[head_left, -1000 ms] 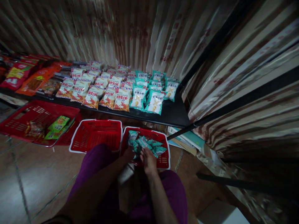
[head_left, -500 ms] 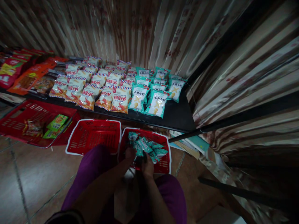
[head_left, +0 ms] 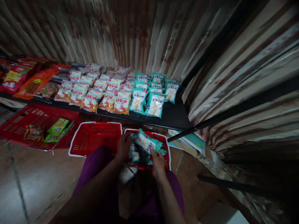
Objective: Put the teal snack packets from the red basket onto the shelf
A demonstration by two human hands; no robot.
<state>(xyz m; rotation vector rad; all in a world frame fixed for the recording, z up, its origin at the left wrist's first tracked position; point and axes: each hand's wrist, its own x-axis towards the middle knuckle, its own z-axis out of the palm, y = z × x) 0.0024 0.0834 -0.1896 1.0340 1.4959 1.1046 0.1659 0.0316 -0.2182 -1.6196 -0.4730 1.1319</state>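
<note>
My right hand (head_left: 158, 162) is closed on the lower end of a teal-and-white snack bag (head_left: 144, 141), its thumb on the printed front. The bag is tilted above the right red basket (head_left: 166, 161), where several more teal snack bags (head_left: 135, 156) lie in a loose heap. At the basket's left side is my left hand (head_left: 123, 147), fingers bent inward close to a teal bag's corner. Shadow hides its fingertips, so I cannot make out what they hold.
A black shelf (head_left: 177, 116) ahead carries rows of teal bags (head_left: 155, 104), white-and-orange bags (head_left: 121, 102) and red and orange packs (head_left: 35, 81). A second red basket (head_left: 95, 137) stands left, and another red basket (head_left: 14, 124) holds green packets (head_left: 57, 126). A black bar (head_left: 217, 116) slants on the right.
Both hands were low together in the basket and have moved apart. My right hand has lifted a teal snack bag out of the heap; my left hand has shifted up and left.
</note>
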